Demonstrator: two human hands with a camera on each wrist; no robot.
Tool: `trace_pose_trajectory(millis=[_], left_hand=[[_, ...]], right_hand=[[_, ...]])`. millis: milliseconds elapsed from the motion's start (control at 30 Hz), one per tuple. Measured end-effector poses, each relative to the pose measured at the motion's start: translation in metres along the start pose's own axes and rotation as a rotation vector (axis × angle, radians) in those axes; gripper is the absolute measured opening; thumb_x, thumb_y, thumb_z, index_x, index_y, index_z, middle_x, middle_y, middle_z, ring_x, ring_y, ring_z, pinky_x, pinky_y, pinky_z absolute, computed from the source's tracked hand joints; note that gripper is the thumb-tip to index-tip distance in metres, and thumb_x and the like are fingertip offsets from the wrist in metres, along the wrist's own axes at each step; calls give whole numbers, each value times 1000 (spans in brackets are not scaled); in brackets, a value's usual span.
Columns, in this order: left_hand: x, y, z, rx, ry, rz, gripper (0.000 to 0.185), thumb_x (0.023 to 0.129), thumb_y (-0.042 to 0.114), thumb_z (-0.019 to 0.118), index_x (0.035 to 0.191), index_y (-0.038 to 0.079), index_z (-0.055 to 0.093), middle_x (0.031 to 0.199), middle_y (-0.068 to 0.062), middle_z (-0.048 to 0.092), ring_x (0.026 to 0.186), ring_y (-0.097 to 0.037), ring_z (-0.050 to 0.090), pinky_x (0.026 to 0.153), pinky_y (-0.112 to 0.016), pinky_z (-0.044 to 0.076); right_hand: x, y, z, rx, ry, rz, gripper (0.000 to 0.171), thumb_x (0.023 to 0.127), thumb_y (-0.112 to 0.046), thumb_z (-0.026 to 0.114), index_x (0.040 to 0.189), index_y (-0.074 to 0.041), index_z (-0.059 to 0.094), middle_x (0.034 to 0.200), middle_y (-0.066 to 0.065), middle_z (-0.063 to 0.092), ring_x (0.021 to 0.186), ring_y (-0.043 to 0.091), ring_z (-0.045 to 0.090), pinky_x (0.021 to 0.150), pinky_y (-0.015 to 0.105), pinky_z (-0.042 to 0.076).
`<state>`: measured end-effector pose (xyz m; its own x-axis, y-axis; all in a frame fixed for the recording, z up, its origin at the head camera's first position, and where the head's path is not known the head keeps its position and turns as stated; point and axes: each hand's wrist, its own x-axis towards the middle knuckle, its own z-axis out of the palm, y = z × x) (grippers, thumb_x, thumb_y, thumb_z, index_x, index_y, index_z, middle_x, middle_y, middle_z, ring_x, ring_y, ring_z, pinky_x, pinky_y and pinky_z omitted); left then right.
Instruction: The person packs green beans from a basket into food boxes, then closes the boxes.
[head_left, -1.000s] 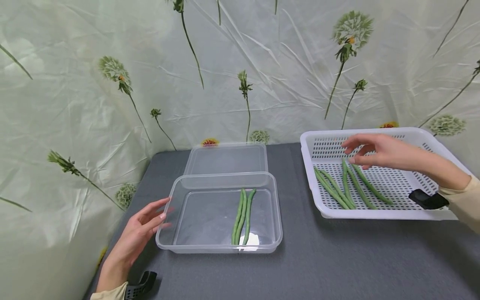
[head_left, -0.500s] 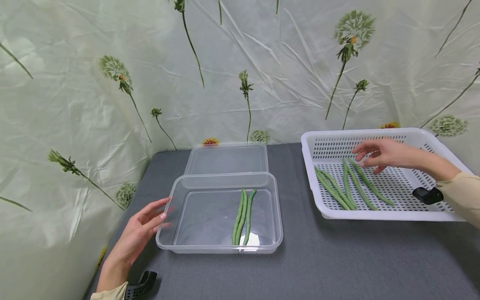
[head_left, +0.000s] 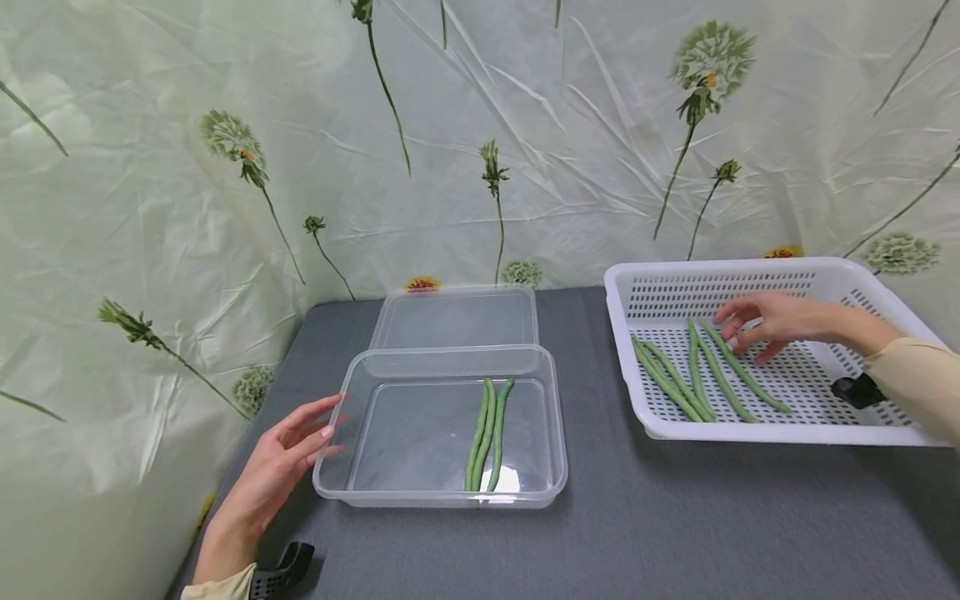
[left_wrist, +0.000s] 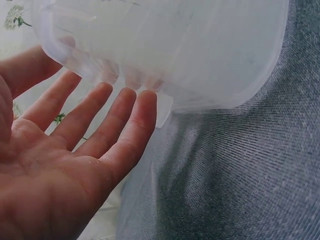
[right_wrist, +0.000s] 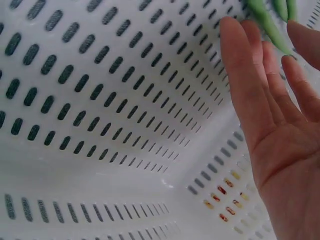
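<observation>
The left hand (head_left: 272, 468) has its fingers spread and relaxed, fingertips right at the left wall of a clear plastic container (head_left: 397, 499). Inside it, three green beans (head_left: 477, 433) lie side by side towards the right. Over a white perforated basket (head_left: 795, 430) at the right, the right hand (head_left: 787, 321) reaches down, palm lowered. Its thumb and fingertips are by the upper end of the rightmost green bean (head_left: 759, 388), apart from each other in the right wrist view, with nothing held. Several other green beans (head_left: 660, 377) rest to its left on the basket floor.
A clear lid (head_left: 453, 321) lies behind the container. Both stand on a grey cloth (head_left: 592, 533). Flower-printed sheeting (head_left: 420, 200) rises behind and to the left. The basket's raised walls surround the right hand's area.
The right hand has moved rightward and lower into the basket, closer to the rightmost bean. The left hand, container and beans look unchanged.
</observation>
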<state>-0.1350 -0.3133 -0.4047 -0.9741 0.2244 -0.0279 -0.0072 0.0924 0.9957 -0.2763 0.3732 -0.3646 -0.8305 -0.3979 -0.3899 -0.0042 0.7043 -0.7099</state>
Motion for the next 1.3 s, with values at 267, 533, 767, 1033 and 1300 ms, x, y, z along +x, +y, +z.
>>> trace_pose_trajectory(millis=[267, 533, 767, 1033, 1300], left_hand=[[3, 3, 0, 10, -1, -6, 46, 103, 12, 52, 147, 3, 41, 148, -4, 46, 126, -10, 53, 91, -33, 53], [3, 4, 1, 8, 0, -2, 46, 103, 11, 52, 147, 3, 41, 147, -4, 46, 126, -10, 53, 91, -33, 53], [4, 3, 2, -2, -19, 3, 47, 103, 10, 52, 148, 3, 40, 149, -5, 45, 127, -12, 52, 93, -34, 52], [3, 6, 0, 9, -24, 20, 46, 103, 10, 51, 148, 3, 40, 149, -5, 45, 128, -12, 52, 93, -34, 52], [0, 1, 2, -11, 9, -20, 46, 103, 8, 52, 147, 2, 41, 151, -6, 43, 128, -13, 51, 94, -36, 52]], right_hand=[[5, -2, 2, 13, -45, 7, 59, 89, -9, 70, 137, 10, 41, 113, 17, 58, 94, 25, 62, 72, 42, 59], [12, -8, 11, -52, -64, -29, 68, 82, 0, 75, 138, 3, 38, 108, 16, 45, 79, 23, 54, 60, 37, 56], [7, -8, 13, -57, -75, -57, 76, 82, 9, 68, 148, -2, 30, 113, 21, 41, 77, 25, 56, 60, 36, 55], [4, -11, 10, -52, -45, -75, 70, 83, 8, 66, 145, 9, 32, 108, 17, 56, 79, 22, 60, 64, 35, 56], [-1, -20, 9, -112, -24, -75, 47, 88, 0, 66, 130, 15, 50, 98, 11, 64, 81, 15, 58, 68, 30, 54]])
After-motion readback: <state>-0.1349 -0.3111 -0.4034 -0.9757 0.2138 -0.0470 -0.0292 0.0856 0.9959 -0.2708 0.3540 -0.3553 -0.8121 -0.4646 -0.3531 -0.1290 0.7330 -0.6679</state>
